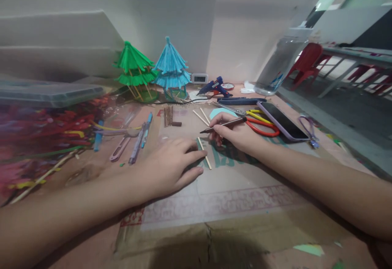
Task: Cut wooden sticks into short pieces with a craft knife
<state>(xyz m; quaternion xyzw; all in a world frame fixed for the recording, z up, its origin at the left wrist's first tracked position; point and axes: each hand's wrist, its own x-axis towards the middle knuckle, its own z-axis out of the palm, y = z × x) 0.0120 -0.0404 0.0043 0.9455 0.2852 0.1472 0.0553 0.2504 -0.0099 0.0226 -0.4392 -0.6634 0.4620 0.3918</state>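
Observation:
My left hand point(179, 161) lies palm down on the cardboard sheet, its fingers apart, a fingertip resting on a thin pale stick point(208, 161). A dark pen point(234, 123) is held in my right hand point(228, 130), its tip pointing left, above the sheet. Two more pale sticks point(201, 118) lie just beyond, near a light blue paper piece point(223, 112). Left of them is a row of short brown sticks point(168, 116) with one brown piece point(177, 124) lying crosswise.
Green point(134, 65) and blue point(172, 65) tiered paper models stand at the back beside a glue gun point(216, 87). Scissors point(263, 126), a phone point(283, 121) and a clear bottle point(278, 65) are at right. Pens point(137, 142) and a red pile point(45, 138) are left.

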